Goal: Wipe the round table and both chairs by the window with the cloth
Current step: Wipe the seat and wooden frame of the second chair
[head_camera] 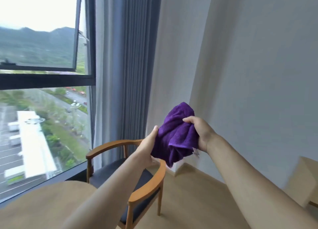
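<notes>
A crumpled purple cloth (pixel 177 134) is held up in the air between both hands, above the chair. My left hand (pixel 148 147) grips its lower left side and my right hand (pixel 200 131) grips its upper right side. Below them stands a wooden chair (pixel 148 187) with a curved armrest rail and a dark seat, close to the window. The light wooden round table (pixel 44 206) fills the lower left; my left forearm crosses over its edge. Only one chair shows.
A floor-to-ceiling window (pixel 43 81) with an open pane is on the left, with grey curtains (pixel 123 74) beside it. A plain wall stands on the right. A light wooden piece of furniture (pixel 304 177) sits at the right edge on the wooden floor.
</notes>
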`<state>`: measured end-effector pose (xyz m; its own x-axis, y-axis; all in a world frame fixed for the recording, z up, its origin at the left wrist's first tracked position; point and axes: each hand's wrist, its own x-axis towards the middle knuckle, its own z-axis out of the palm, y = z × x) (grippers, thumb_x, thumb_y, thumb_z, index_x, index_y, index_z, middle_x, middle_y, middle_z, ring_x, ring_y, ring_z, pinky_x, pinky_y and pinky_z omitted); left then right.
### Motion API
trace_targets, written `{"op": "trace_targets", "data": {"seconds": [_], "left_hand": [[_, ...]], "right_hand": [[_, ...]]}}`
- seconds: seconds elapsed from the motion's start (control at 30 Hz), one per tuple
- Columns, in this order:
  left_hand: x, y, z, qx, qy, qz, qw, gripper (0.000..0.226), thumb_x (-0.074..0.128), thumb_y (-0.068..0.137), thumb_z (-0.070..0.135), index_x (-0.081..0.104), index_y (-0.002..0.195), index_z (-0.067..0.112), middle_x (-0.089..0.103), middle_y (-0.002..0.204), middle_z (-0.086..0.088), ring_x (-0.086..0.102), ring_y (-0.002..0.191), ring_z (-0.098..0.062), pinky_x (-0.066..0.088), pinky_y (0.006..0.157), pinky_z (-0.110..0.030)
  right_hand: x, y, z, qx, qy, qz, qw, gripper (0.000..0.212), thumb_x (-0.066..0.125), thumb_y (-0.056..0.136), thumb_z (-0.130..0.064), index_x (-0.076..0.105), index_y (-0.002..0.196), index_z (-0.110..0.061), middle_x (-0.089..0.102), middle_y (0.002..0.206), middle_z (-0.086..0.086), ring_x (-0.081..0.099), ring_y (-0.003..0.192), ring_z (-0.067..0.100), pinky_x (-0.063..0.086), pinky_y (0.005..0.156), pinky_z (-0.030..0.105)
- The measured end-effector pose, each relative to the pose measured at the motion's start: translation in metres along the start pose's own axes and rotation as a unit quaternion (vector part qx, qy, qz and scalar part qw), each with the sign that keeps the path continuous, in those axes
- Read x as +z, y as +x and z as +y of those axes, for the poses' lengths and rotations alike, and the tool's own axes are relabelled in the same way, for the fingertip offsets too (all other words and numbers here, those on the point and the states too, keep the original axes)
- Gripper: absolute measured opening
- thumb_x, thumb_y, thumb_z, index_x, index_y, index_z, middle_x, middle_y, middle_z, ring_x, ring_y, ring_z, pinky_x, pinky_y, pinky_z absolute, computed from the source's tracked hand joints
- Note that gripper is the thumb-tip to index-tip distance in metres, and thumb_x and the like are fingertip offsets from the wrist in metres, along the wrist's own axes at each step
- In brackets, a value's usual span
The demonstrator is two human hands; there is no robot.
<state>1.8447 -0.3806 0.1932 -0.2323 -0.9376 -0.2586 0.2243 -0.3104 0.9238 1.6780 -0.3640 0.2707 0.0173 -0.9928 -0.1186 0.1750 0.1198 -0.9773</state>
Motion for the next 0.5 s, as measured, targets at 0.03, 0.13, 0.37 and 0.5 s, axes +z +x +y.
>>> {"op": "trace_targets", "data": {"seconds": [0.03, 0.13, 0.37, 0.5], "left_hand": [[-0.009, 0.012, -0.004, -0.03, -0.057, -0.013, 0.998, 0.066, 0.048, 0.083, 0.08, 0.065, 0.112, 0.023, 0.075, 0.1, -0.008, 0.073, 0.089, -0.029, 0.056, 0.073, -0.046], [-0.043, 0.045, -0.012, -0.041, -0.169, -0.052, 0.983, 0.083, 0.046, 0.08, 0.085, 0.068, 0.126, 0.019, 0.068, 0.126, -0.014, 0.067, 0.114, -0.038, 0.046, 0.102, -0.059], [-0.136, 0.096, -0.011, 0.067, -0.062, 0.129, 0.987, 0.035, 0.078, 0.084, 0.024, 0.071, 0.115, 0.008, 0.075, 0.107, -0.017, 0.075, 0.089, -0.027, 0.06, 0.067, -0.034], [-0.192, 0.157, -0.032, 0.099, 0.085, 0.259, 0.957, 0.025, 0.075, 0.088, 0.017, 0.069, 0.11, 0.007, 0.073, 0.106, -0.018, 0.071, 0.096, -0.03, 0.058, 0.088, -0.04]], "right_hand": [[0.002, 0.016, -0.001, 0.008, 0.01, -0.019, 1.0, 0.024, 0.051, 0.09, -0.018, 0.066, 0.099, -0.002, 0.075, 0.086, 0.018, 0.075, 0.075, 0.028, 0.059, 0.059, 0.034], [0.016, 0.067, 0.011, 0.039, 0.018, -0.068, 0.997, 0.025, 0.052, 0.089, -0.019, 0.066, 0.1, -0.002, 0.075, 0.09, 0.018, 0.074, 0.078, 0.029, 0.06, 0.065, 0.038], [0.059, 0.198, 0.099, 0.132, -0.112, -0.08, 0.982, 0.023, 0.058, 0.09, -0.02, 0.066, 0.106, -0.006, 0.073, 0.098, 0.018, 0.069, 0.09, 0.032, 0.057, 0.081, 0.042], [0.079, 0.279, 0.168, 0.179, -0.178, -0.088, 0.964, 0.023, 0.065, 0.08, -0.009, 0.068, 0.103, -0.004, 0.073, 0.098, 0.019, 0.069, 0.092, 0.034, 0.057, 0.085, 0.043]]}}
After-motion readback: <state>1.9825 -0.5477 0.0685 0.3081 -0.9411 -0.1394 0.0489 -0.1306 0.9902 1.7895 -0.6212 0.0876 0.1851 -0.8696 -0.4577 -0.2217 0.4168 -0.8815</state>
